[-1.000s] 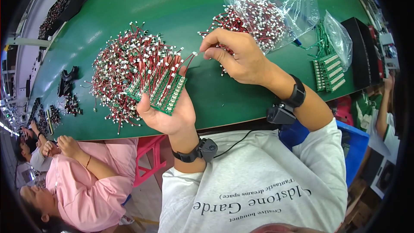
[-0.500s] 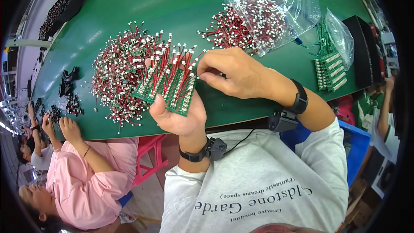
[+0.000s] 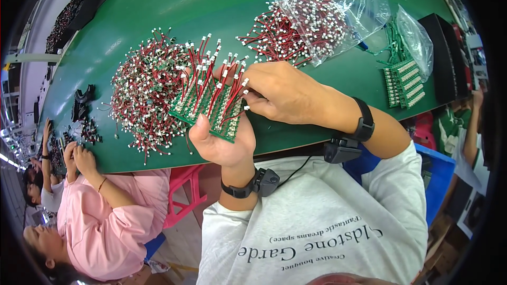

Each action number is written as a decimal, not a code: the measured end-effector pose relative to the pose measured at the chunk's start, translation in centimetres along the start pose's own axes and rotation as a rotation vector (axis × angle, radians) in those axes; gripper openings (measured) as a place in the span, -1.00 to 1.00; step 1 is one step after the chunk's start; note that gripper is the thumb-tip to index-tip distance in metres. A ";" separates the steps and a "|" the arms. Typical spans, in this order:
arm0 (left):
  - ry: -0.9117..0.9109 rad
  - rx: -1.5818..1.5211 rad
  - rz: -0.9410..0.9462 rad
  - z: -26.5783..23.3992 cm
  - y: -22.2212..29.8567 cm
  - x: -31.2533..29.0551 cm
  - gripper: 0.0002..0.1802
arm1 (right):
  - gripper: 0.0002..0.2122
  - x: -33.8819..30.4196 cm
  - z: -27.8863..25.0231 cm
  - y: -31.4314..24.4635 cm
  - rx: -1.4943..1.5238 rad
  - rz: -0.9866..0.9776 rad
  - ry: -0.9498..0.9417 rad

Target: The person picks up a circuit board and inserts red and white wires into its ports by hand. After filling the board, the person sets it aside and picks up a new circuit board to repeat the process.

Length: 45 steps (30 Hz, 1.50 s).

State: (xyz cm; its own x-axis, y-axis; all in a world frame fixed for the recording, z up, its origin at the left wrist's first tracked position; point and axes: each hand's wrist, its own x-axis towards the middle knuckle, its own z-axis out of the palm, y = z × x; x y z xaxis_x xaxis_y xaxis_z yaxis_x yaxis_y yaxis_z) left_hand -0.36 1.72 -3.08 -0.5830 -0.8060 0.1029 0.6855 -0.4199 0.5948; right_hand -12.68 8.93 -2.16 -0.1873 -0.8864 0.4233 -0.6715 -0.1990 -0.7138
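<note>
My left hand (image 3: 224, 140) is closed around a green circuit board panel (image 3: 182, 110), thumb along its near edge and fingers underneath. Rows of small parts cover the panel, and several red wire leads (image 3: 215, 100) with white plugs stand up from it. At the panel's right edge, my right hand (image 3: 288, 92) is closed in a pinch among the white plugs. What sits between its fingertips is too small and hidden to make out. Beyond the panel on the left lies a big heap of red-wired pieces with white plugs and green bits (image 3: 145, 95).
Another heap of red leads (image 3: 296, 31) lies partly under a clear plastic bag (image 3: 364, 0). Stacked green panels (image 3: 404, 84) stand at the right beside a black box (image 3: 443, 58). Black parts (image 3: 82, 103) lie at the left, near a co-worker in pink (image 3: 105, 206).
The panel in my left hand has shifted slightly right and down. My right hand's fingertips have come in among the plugs at its edge. The co-worker's hands have drawn together.
</note>
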 end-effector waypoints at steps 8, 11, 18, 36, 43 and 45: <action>-0.021 0.006 -0.041 0.0 -0.1 -0.2 -0.15 | -0.88 -0.2 0.2 -0.5 -0.139 0.006 -0.075; 0.023 0.019 -0.055 0.0 -0.2 -0.2 -0.14 | -0.82 -0.5 0.4 -0.2 -0.355 -0.138 -0.095; 0.026 -0.048 -0.113 0.1 0.1 -0.2 -0.16 | -0.82 -0.2 -0.5 -1.1 -0.398 -0.086 -0.181; -0.004 -0.055 -0.077 -0.2 0.8 -0.7 -0.11 | -0.80 0.3 0.5 -0.6 -0.290 -0.147 -0.060; -0.061 -0.018 -0.069 -0.5 0.5 0.0 -0.15 | -0.85 0.2 1.2 0.4 -0.271 -0.159 -0.001; 0.021 -0.076 0.045 -0.6 0.9 0.7 -0.19 | -0.88 0.7 -0.4 0.5 -0.281 -0.159 0.084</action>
State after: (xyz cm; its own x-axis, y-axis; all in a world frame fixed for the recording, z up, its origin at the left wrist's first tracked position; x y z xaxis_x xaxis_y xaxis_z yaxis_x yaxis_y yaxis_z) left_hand 0.16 0.52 -2.96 -0.5425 -0.8327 0.1108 0.7420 -0.4132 0.5279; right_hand -13.41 8.39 -2.01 -0.1151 -0.8138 0.5697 -0.8664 -0.1983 -0.4583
